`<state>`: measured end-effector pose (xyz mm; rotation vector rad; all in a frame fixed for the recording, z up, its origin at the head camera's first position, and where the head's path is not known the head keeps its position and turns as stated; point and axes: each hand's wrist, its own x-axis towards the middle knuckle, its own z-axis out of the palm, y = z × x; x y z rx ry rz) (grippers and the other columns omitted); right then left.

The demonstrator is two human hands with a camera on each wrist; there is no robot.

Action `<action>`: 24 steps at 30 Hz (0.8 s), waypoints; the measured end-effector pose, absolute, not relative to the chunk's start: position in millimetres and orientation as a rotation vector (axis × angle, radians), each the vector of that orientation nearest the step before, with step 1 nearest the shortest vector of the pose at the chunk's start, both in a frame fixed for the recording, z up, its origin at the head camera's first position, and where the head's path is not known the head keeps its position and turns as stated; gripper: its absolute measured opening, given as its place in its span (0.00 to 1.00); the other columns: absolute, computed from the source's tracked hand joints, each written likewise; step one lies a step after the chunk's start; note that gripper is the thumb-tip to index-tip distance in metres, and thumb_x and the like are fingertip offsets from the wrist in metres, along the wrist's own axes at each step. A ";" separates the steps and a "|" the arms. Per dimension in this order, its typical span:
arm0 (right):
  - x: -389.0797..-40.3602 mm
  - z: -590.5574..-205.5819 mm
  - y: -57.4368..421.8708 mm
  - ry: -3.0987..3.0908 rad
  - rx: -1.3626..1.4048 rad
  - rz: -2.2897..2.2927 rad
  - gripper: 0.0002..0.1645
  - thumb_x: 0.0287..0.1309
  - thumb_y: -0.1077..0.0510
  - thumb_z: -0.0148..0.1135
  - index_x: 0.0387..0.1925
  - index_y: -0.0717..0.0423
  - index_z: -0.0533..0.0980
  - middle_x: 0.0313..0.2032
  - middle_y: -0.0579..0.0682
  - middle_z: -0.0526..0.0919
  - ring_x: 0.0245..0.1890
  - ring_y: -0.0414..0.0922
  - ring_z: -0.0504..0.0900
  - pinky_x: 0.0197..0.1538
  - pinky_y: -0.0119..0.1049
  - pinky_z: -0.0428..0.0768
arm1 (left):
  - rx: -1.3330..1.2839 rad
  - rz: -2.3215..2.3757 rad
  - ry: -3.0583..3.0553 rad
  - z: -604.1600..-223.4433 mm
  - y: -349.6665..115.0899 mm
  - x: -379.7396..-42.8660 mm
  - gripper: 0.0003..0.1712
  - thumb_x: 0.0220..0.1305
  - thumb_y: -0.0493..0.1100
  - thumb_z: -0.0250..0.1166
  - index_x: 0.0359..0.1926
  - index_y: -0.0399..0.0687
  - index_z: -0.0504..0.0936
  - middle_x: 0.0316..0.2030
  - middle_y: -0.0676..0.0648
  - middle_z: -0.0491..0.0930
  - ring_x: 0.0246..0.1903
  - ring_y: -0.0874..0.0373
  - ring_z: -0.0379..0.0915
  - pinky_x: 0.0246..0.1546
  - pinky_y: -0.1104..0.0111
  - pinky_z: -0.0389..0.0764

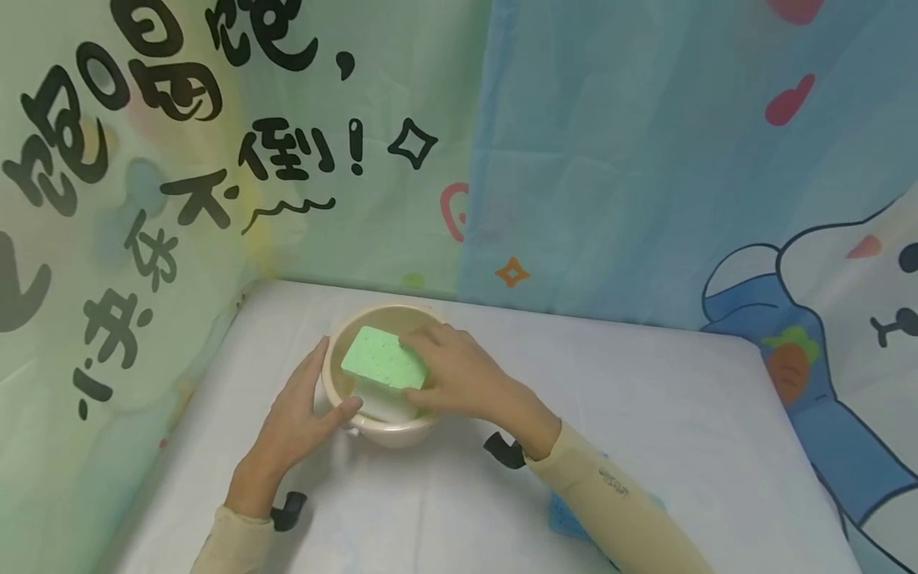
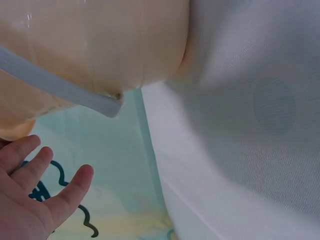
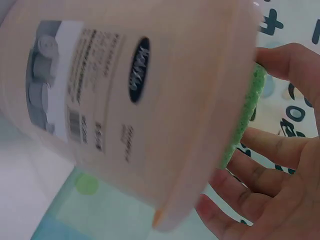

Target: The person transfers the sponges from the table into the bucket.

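Note:
A cream plastic bucket (image 1: 397,431) stands on the white-covered table. My right hand (image 1: 462,371) pinches a light green sponge (image 1: 383,356) over the bucket's mouth, thumb on the near side and fingers on the far side. In the right wrist view, the edge of the sponge (image 3: 249,112) shows beyond the bucket's rim. A pale whitish shape (image 1: 383,401) lies inside the bucket below the sponge. At the bucket's left side, my left hand (image 1: 301,418) touches the rim with thumb and fingers spread. Its fingers (image 2: 70,192) look extended in the left wrist view.
A blue item (image 1: 565,516) lies on the table, partly hidden under the right sleeve. The bucket's grey handle (image 2: 60,82) hangs along its side, and a printed label (image 3: 90,85) faces the right wrist camera. Printed curtains (image 1: 588,159) hang behind and left of the table.

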<state>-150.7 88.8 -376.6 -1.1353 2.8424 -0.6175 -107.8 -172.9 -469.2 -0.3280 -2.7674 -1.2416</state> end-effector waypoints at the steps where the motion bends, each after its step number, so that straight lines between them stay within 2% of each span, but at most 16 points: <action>1: -151.7 -379.3 86.9 2.834 -1.135 -0.604 0.40 0.53 0.47 0.69 0.64 0.61 0.72 0.57 0.56 0.77 0.49 0.51 0.76 0.51 0.49 0.76 | -0.332 -1.244 -2.764 -469.2 -173.0 -107.7 0.57 0.62 0.65 0.66 0.81 0.52 0.45 0.77 0.45 0.51 0.75 0.45 0.47 0.69 0.43 0.56; 10: -155.9 -392.6 76.0 2.759 -1.166 -0.568 0.42 0.53 0.47 0.73 0.66 0.60 0.71 0.57 0.55 0.78 0.56 0.51 0.75 0.59 0.46 0.74 | -0.341 -1.252 -2.760 -468.3 -173.0 -107.0 0.56 0.62 0.64 0.66 0.81 0.56 0.45 0.77 0.46 0.51 0.75 0.45 0.47 0.68 0.41 0.57; 15: -154.8 -393.3 75.5 2.724 -1.158 -0.535 0.44 0.57 0.43 0.71 0.70 0.57 0.68 0.59 0.56 0.77 0.58 0.53 0.75 0.61 0.48 0.72 | -0.340 -1.262 -2.758 -468.8 -172.0 -107.2 0.56 0.62 0.64 0.66 0.81 0.57 0.45 0.77 0.47 0.51 0.75 0.46 0.47 0.68 0.40 0.58; 19: -155.6 -393.2 76.9 2.724 -1.142 -0.514 0.42 0.61 0.42 0.67 0.71 0.58 0.67 0.61 0.57 0.76 0.60 0.53 0.74 0.64 0.47 0.71 | -0.336 -1.264 -2.756 -469.4 -171.9 -107.6 0.56 0.62 0.64 0.67 0.80 0.53 0.46 0.77 0.46 0.52 0.74 0.45 0.48 0.67 0.40 0.58; 24: -155.9 -388.8 81.1 2.731 -1.147 -0.589 0.38 0.63 0.45 0.66 0.70 0.55 0.69 0.62 0.53 0.76 0.61 0.52 0.74 0.63 0.49 0.72 | -0.326 -1.254 -2.764 -470.1 -172.4 -107.1 0.56 0.63 0.64 0.66 0.81 0.53 0.46 0.77 0.45 0.51 0.74 0.44 0.47 0.68 0.41 0.57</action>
